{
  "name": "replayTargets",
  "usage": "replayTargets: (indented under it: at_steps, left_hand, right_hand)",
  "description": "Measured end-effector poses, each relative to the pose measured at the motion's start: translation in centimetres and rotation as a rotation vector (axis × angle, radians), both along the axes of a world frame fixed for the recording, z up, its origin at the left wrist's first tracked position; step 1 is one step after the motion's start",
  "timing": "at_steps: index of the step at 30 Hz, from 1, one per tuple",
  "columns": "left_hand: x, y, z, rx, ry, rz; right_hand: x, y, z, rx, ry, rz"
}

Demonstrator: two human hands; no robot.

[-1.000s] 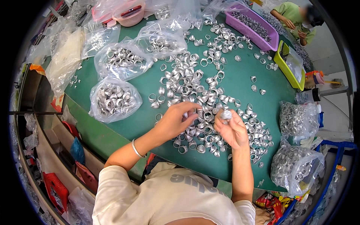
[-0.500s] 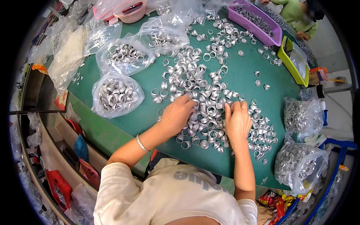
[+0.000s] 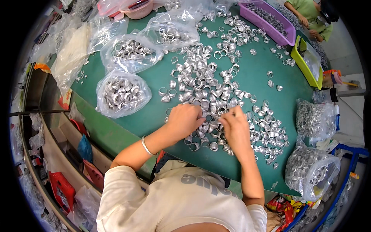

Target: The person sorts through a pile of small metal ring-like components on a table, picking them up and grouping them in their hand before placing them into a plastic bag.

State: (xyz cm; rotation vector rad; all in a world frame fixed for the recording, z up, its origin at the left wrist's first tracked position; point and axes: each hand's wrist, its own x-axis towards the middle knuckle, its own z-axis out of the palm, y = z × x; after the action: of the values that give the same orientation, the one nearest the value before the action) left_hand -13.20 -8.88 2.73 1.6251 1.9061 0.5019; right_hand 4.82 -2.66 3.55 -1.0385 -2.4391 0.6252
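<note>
A heap of silver-coloured metal rings [image 3: 199, 81] spreads down the green tabletop [image 3: 154, 127]. My left hand [image 3: 185, 119], with a bangle on its wrist, rests at the heap's near part with fingers curled inward among the rings. Facing it, my right hand [image 3: 235, 125] has its thumb and fingers drawn together over the rings. Whatever lies within either grasp is hidden or too small to tell. To the right of my right hand lies a second, looser group of rings [image 3: 270, 133].
Clear plastic bags of rings [image 3: 123, 94] stand at the left, and more bags [image 3: 309, 166] at the right edge. A purple basket [image 3: 288, 40] and a yellow-green tray [image 3: 305, 71] sit far right. Beyond them is another person [image 3: 309, 17]. Drawers [image 3: 71, 143] run along the left.
My right hand has moved left and nearer to my left hand, its fingers bending inward. My left hand has shifted slightly nearer to me. The view has moved a little.
</note>
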Motion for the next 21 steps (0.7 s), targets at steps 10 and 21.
replayTargets:
  at_steps: [10, 21]
  left_hand:
    - [-4.1, -1.5, 0.0, -0.171, -1.844, 0.356]
    - [-0.2, -3.2, 0.0, 0.235, -0.285, 0.034]
  right_hand:
    - [3.0, 0.0, 0.6, -0.062, -0.062, -0.342]
    - [1.3, -2.4, 0.1, -0.153, 0.018, -0.026]
